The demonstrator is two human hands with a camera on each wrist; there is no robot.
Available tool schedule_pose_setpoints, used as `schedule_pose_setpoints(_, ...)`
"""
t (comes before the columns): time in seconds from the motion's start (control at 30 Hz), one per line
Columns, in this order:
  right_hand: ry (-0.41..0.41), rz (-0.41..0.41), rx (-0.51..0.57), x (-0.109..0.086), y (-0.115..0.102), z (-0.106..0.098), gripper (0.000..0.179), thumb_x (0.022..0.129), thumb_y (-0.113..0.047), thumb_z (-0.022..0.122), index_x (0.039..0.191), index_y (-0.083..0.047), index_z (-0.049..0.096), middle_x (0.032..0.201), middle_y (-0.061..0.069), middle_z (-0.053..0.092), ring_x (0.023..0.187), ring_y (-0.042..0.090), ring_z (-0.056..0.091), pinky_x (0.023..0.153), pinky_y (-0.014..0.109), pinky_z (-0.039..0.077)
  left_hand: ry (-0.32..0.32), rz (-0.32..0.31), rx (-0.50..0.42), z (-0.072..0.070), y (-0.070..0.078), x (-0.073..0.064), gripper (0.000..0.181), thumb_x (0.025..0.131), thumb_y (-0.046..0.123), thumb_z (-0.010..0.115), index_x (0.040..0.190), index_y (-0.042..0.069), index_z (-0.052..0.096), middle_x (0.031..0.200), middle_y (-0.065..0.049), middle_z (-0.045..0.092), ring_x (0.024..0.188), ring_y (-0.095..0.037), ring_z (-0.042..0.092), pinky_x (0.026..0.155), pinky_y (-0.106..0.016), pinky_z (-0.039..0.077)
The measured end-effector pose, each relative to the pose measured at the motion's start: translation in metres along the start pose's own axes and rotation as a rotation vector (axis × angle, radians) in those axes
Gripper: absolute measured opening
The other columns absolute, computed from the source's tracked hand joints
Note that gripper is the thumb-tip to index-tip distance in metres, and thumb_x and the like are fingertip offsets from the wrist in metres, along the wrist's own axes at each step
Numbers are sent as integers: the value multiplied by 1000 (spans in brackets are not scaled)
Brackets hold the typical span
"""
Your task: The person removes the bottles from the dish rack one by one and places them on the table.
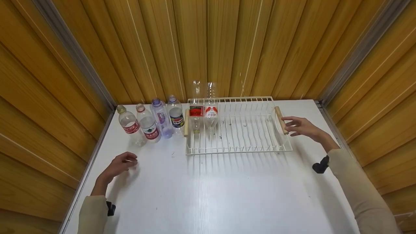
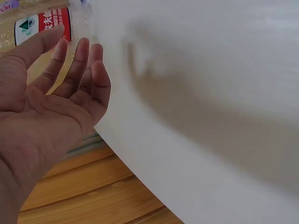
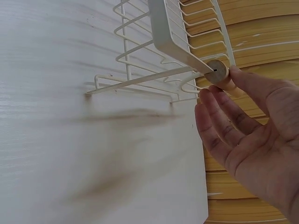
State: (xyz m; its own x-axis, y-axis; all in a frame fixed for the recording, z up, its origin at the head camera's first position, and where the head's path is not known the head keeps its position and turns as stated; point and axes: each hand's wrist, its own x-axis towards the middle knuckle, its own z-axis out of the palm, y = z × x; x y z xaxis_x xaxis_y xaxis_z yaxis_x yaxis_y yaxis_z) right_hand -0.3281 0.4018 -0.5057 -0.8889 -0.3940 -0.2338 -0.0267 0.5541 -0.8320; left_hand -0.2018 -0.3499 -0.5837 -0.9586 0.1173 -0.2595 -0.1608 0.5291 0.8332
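Observation:
My right hand (image 1: 302,127) is at the right wooden handle (image 1: 281,120) of a white wire dish rack (image 1: 239,151). In the right wrist view the thumb lies against the handle (image 3: 218,73) and the fingertips come up under it, pinching it. Two clear plastic bottles stand neck down at the rack's left end, one with a dark red label (image 1: 196,111), the other with a red and white label (image 1: 211,111). My left hand (image 1: 118,165) hovers over the table with relaxed, slightly bent fingers, holding nothing; a red-labelled bottle (image 2: 58,22) lies beyond its fingertips in the left wrist view.
Left of the rack, several uncapped bottles stand in a row: a red-labelled one (image 1: 130,127), a red and white one (image 1: 150,130), a purple-tinted one (image 1: 162,118) and a dark-labelled one (image 1: 176,117). Wood-patterned walls (image 1: 221,48) enclose the white table (image 1: 208,195) behind and at both sides.

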Motion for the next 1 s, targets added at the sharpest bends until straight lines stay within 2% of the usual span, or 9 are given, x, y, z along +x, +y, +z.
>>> schedule_pose_setpoints(0.13,-2,11,-7,-4,2,-1,64,103,-26,63,157,-5,36,150,31,46,106,5,66,99,43,57,-61,62,10,16,22,9,39,101,21,64,129,-5,56,124,-21,64,110,-26,62,89,-43,56)
schedule_pose_setpoints(0.33,-7,12,-14,-7,2,0,66,102,-27,64,158,-7,36,149,30,47,120,30,65,102,49,56,-139,136,-58,44,54,30,41,102,22,63,134,-2,55,130,-26,62,112,-27,62,94,-47,56)
schedule_pose_setpoints(0.43,-9,14,-13,-9,1,1,66,101,-27,66,157,-8,37,149,29,48,124,35,63,102,49,55,-187,164,-92,60,66,39,46,102,21,63,142,2,51,135,-29,59,116,-29,63,95,-48,55)
schedule_pose_setpoints(0.63,-26,13,-23,-12,0,3,67,101,-26,66,158,-7,36,151,29,46,127,39,60,101,48,56,-208,216,-149,88,88,54,59,102,24,64,155,16,40,144,-31,52,122,-34,61,101,-61,51)
schedule_pose_setpoints(0.73,-33,5,-19,-12,0,3,67,101,-24,65,158,-7,35,151,30,45,128,43,58,101,49,56,-211,231,-155,98,98,61,65,102,27,64,159,20,35,147,-28,51,124,-34,59,101,-58,51)
schedule_pose_setpoints(0.87,-30,7,-19,-14,0,3,65,101,-23,65,158,-7,36,150,30,46,125,37,61,101,49,56,-213,252,-158,107,107,68,68,101,27,65,161,23,32,148,-24,51,122,-32,59,100,-53,52)
schedule_pose_setpoints(1.0,-32,13,-21,-16,-1,2,64,101,-23,65,157,-6,38,146,30,50,114,15,67,100,47,56,-219,273,-173,115,112,72,73,100,24,67,162,24,29,150,-26,48,124,-34,58,96,-46,54)
